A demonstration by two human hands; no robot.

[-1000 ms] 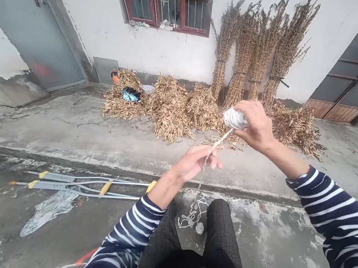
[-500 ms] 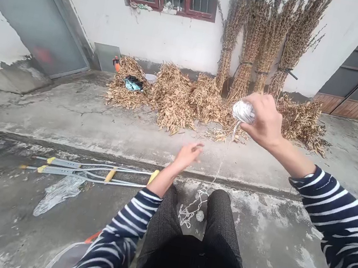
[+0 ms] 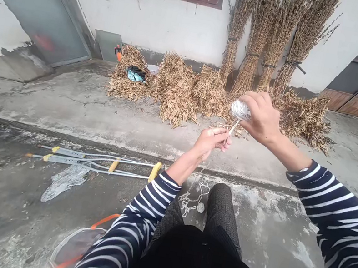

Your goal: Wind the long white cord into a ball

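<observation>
A ball of white string (image 3: 240,110) is held up in front of me by my right hand (image 3: 262,118), its fingers wrapped round it. From the ball a short length of string slants down to my left hand (image 3: 212,142), which pinches it between closed fingers. Below, loose white string (image 3: 190,200) lies in loops on the ground between my knees, with a small wad (image 3: 200,207) of it beside my leg.
Crutches (image 3: 100,164) and a clear plastic bag (image 3: 64,182) lie at the left. A container with an orange strap (image 3: 76,245) stands by my left arm. Dry leaf heaps (image 3: 176,89) and upright stalk bundles (image 3: 252,50) line the wall beyond a low step (image 3: 60,138).
My left hand has moved up and to the right and has taken hold of the string just below the ball. My right hand still holds the ball. The view has tilted slightly downward.
</observation>
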